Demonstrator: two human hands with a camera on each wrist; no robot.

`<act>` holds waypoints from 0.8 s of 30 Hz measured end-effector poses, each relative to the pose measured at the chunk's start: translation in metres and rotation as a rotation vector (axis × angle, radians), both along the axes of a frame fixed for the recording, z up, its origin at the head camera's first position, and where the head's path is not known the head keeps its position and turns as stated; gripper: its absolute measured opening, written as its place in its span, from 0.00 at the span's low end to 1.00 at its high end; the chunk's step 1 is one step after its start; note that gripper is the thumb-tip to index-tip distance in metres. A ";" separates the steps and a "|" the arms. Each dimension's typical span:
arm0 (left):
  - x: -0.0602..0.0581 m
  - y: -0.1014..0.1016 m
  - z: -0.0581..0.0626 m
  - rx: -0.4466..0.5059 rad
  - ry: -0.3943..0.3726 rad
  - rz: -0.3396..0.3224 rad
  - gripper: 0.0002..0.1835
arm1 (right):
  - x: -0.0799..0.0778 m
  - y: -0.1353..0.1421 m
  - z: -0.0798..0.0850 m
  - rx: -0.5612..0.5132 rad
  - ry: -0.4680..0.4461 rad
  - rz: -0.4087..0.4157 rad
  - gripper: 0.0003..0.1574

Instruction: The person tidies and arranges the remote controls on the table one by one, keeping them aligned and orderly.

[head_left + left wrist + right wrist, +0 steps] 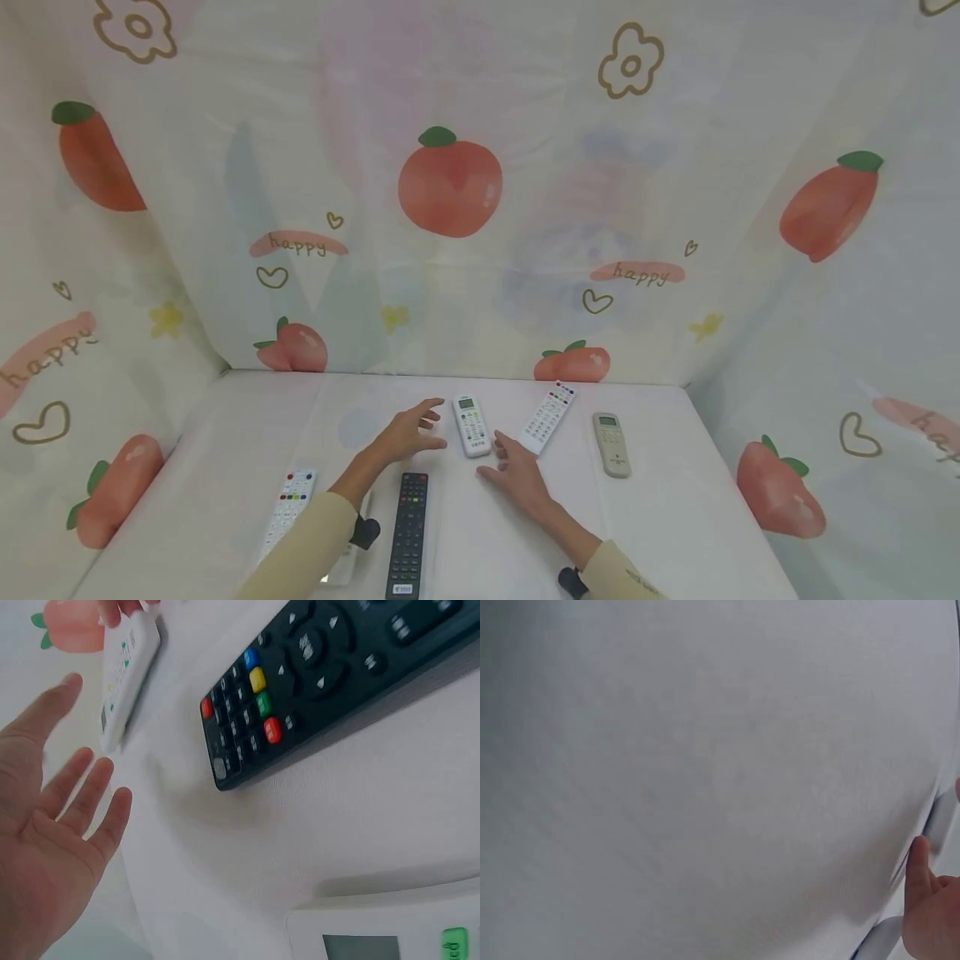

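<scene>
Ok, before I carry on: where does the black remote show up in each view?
Head: the black remote is at the bottom, just left of centre, beside the left sleeve.
Left wrist: upper right, slanting and cut off by the frame, its coloured buttons toward the picture's middle.
Right wrist: not recognisable there.
Shared landmark: the right hand, lower right in the right wrist view, only fingertips at the top in the left wrist view.

1. White remote with small display (472,425), between the hands: smooth plastic, low sheen.
2. Black remote (407,533): dark plastic, matt; coloured buttons (264,703) smooth, rubbery-looking.
3. Beige remote (612,446): smooth plastic, dull finish.
4. White remote with coloured keys (548,418): smooth plastic.
5. Tabletop covering (705,765): matt, fine-grained, cloth-like.
6. Printed backdrop (480,292): matt, fabric-like, faintly creased.
7. Sleeves (307,542): beige cloth, matt.
</scene>
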State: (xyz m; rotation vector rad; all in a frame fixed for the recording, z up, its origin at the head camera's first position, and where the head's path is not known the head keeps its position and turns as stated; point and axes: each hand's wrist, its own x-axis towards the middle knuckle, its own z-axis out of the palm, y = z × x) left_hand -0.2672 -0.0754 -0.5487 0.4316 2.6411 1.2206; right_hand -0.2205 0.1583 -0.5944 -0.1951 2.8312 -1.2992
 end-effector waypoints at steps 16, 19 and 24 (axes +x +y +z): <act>-0.042 0.028 -0.009 -0.120 -0.049 -0.045 0.51 | -0.012 -0.001 0.001 0.071 -0.004 0.042 0.47; -0.047 0.031 -0.009 -0.143 -0.054 -0.032 0.54 | -0.015 -0.003 0.000 0.085 0.000 0.042 0.47; -0.054 0.035 -0.012 -0.240 -0.064 -0.032 0.57 | -0.017 -0.006 0.001 0.099 0.010 0.045 0.48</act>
